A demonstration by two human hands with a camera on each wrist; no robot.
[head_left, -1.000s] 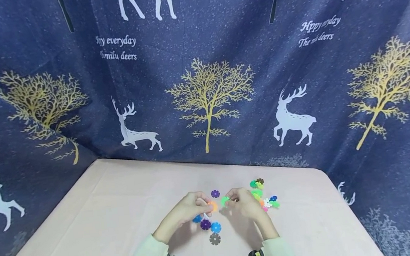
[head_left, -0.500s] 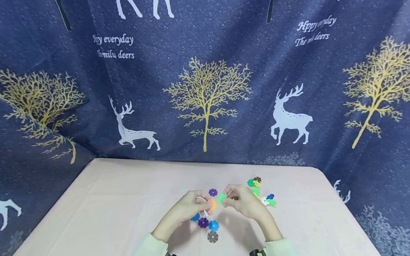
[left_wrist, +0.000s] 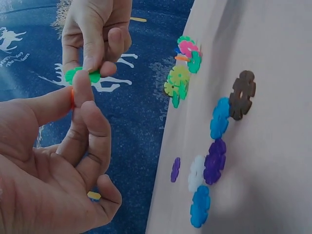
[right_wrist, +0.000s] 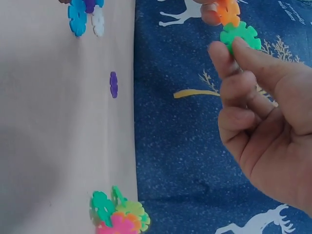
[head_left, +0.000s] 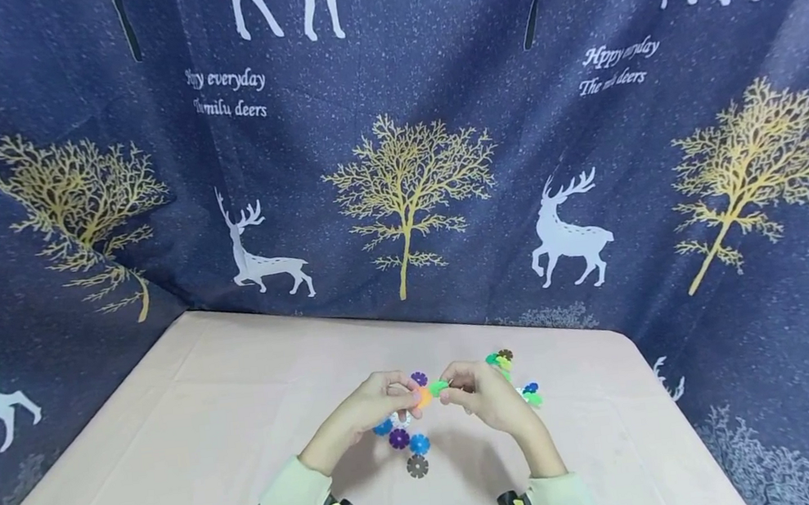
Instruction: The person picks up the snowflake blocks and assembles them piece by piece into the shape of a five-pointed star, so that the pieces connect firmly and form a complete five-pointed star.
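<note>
My left hand (head_left: 376,402) pinches an orange snowflake disc (right_wrist: 229,10) between thumb and fingers, above the table. My right hand (head_left: 488,396) holds a green snowflake disc (right_wrist: 246,35) by its edge, thumb against fingertips. The two notched discs meet edge to edge, set at an angle to each other; whether their slots interlock I cannot tell. Beneath the left hand lies a row of discs: a brown disc (left_wrist: 243,95), a blue disc (left_wrist: 220,118), a dark purple disc (left_wrist: 215,162), a white disc (left_wrist: 196,174) and another blue disc (left_wrist: 200,207), each touching its neighbour.
A lone purple disc (left_wrist: 175,169) lies just beyond the hands. To the right sits a loose group of green, yellow, pink and other discs, including a pink disc (right_wrist: 122,223). The pale tabletop (head_left: 246,434) ends at a dark blue curtain (head_left: 429,61) behind.
The gap between the orange and green discs has closed, and they now touch. The green disc has turned so that it looks flatter in the head view.
</note>
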